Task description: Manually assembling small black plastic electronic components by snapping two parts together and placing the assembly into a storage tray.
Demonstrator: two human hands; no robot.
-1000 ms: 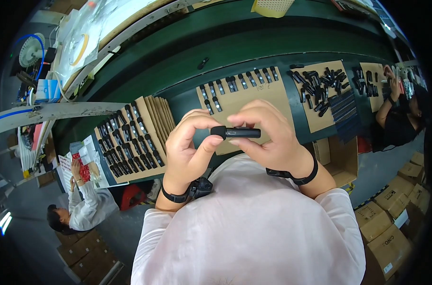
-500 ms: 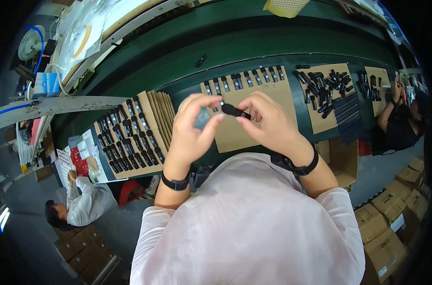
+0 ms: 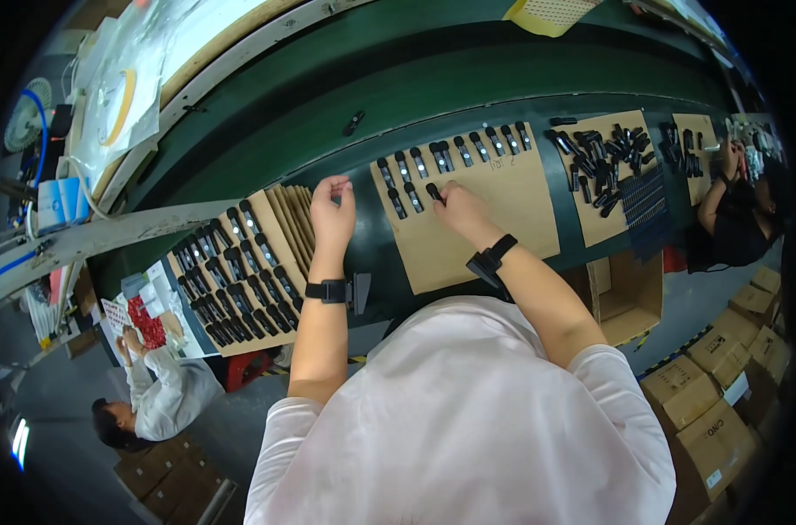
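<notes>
Over the brown cardboard sheet [image 3: 476, 236] my right hand [image 3: 462, 210] pinches a small black lapel microphone [image 3: 433, 190] with a rounded foam-like head. It is at the right end of a short second row, beside a microphone [image 3: 413, 197] lying on the sheet. Along the sheet's far edge runs a row of similar microphones [image 3: 483, 147], each with a pale round spot. My left hand [image 3: 332, 210] hovers left of the sheet, fingers loosely bent and apart, with nothing visible in it.
To the left, a stack of cardboard sheets [image 3: 288, 229] carries many microphones in rows. On the right, another sheet [image 3: 599, 226] holds a loose heap. One black piece [image 3: 354, 122] lies on the green bench [image 3: 266, 140]. Co-workers sit at far left and far right; cartons [image 3: 717, 446] stand lower right.
The microphone was between both hands in front of me. My left hand has let go and drawn back left; my right hand has brought the microphone down to the sheet's second row.
</notes>
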